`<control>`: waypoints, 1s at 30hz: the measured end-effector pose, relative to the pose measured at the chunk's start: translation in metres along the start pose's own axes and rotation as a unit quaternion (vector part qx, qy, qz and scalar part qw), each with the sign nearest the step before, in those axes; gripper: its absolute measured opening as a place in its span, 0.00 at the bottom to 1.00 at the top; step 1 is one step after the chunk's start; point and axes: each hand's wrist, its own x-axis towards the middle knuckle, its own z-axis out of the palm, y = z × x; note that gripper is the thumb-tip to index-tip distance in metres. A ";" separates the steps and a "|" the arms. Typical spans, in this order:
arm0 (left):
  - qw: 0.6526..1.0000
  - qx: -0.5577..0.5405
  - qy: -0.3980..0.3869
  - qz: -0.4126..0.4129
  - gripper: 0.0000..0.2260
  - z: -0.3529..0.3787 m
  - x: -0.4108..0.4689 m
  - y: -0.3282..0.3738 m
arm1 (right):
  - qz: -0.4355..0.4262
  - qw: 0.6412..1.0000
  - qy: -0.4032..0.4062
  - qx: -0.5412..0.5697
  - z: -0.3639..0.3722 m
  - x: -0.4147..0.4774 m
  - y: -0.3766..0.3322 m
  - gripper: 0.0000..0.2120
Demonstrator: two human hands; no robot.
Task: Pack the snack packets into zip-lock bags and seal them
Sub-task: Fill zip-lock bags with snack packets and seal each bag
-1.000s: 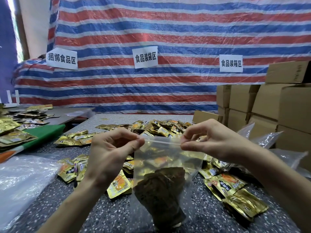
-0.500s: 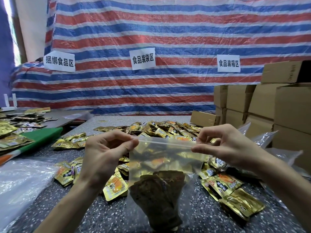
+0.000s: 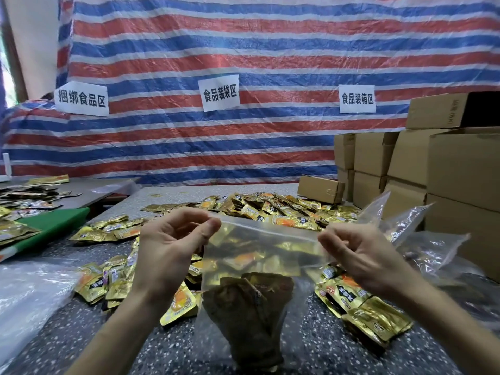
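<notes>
right hand (image 3: 362,261) slides further out along the top edge, away from the left hand (image 3: 167,253), and the zip-lock bag (image 3: 259,253) is stretched wider between them than a second ago. each hand pinches an upper corner of the bag between thumb and fingertips, the other fingers loosely curled. the bag hangs upright in front of the person over the near part of the table (image 3: 311,347), with a dark bunch of snack packets (image 3: 249,307) sunk to its bottom; whether the bottom touches the table cannot be told. the zip strip (image 3: 270,232) runs taut from pinch to pinch. this looks like the sealing step, close to done for this bag, though whether the track is shut all the way cannot be seen.

what could go wrong: any stretch of strip the fingers skipped would leave a gap, and packets could slip out once the bag is laid down. pulling the corners too hard could pop the track open again.

around it, loose gold packets (image 3: 270,209) lie in heaps on the speckled grey table, on both sides of the bag. empty clear bags (image 3: 422,239) sit at the right, a green board (image 3: 54,226) at the left, cardboard boxes (image 3: 460,171) stacked at the right. behind, a red, white and blue striped tarp (image 3: 243,50) carries three paper signs (image 3: 219,92).
</notes>
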 end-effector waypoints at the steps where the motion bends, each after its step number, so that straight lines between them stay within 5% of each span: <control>1: 1.000 -0.017 0.002 -0.011 0.05 0.004 0.000 -0.001 | 0.064 0.996 0.006 0.067 0.007 -0.007 0.005 0.37; 5: 0.995 -0.088 -0.018 -0.046 0.04 0.020 0.000 -0.004 | 0.203 0.963 -0.142 0.105 0.037 -0.033 0.029 0.41; 11: 0.988 -0.130 -0.017 -0.078 0.03 0.032 0.002 -0.012 | 0.149 0.966 -0.200 0.074 0.052 -0.028 0.019 0.14; 15: 0.993 -0.071 -0.001 -0.098 0.11 0.034 0.003 -0.020 | 0.216 0.961 -0.133 0.106 0.033 -0.024 0.020 0.09; 19: 0.991 -0.030 0.011 -0.128 0.18 0.029 -0.001 -0.031 | 0.307 0.938 0.027 0.156 -0.001 -0.004 0.029 0.10; 25: 0.986 -0.009 -0.035 -0.165 0.05 0.036 -0.014 -0.045 | 0.392 0.840 0.279 0.250 -0.051 0.057 0.061 0.06; 30: 0.985 -0.002 -0.092 -0.149 0.05 0.052 -0.022 -0.040 | 0.507 0.829 0.214 0.105 -0.049 0.064 0.104 0.06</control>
